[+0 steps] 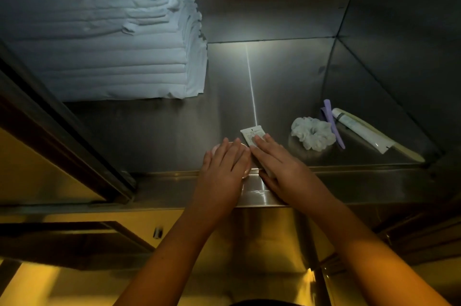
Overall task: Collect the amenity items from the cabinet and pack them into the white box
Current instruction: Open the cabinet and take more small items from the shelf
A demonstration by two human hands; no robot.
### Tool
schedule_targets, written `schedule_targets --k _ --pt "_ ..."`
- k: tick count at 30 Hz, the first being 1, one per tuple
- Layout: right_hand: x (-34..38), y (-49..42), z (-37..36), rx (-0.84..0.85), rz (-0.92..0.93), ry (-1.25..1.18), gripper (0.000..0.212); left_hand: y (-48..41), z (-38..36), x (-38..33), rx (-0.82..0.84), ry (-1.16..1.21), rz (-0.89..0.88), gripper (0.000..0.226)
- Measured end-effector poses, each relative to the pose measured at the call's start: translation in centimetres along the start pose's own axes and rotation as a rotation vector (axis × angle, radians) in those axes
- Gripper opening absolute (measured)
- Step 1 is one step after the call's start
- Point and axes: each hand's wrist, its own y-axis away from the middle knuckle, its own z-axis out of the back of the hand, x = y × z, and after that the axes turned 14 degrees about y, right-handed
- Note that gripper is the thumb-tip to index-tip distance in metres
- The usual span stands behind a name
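We were in the collecting step here, both hands reaching into the steel cabinet, with nothing packed as far as we could see, for the white box was out of view. The left hand (224, 168) lay over a round pink case (216, 149) at the front of the shelf (174, 136). Its fingers were close together and almost straight, draped on top, not yet wrapped round it. Right beside it, the right hand (282, 168) rested flat on a small white tube (250, 135). The fingertips (260, 140) pressed its upper half, and the crimped end poked out beyond them. We couldn't tell whether the thumb had got underneath, since the palm hid it.

The next move, as we judged it, called for both hands to close. The fingers had to curl under the case's edge and pinch the flat tube off the slick metal (sliding it to the shelf lip might have helped), then lift both clear.

More was waiting further right, well apart from the hands. A pale scrunchie (313, 136) lay there, a purple stick (333, 123) touched its far side, and a longer white tube (359, 131) sat by the wall. Folded white linen (112, 61) was stacked at the back left.
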Motion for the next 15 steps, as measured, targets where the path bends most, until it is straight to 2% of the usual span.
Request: schedule_targets --k 4,7,15 --pt "0.5 0.8 0.2 -0.02 0.014 -0.01 0.054 1.4 0.5 -1.0 -0.128 0.03 -0.064 0.057" --pt "0.9 1.5 0.4 -0.069 0.078 0.012 0.052 2.8 1.1 -1.6 -0.159 0.038 -0.062 0.055" --pt "3.7 1.9 0.8 -0.258 0.268 0.071 0.045 7.5 2.1 -2.8 -0.276 -0.032 0.096 0.04"
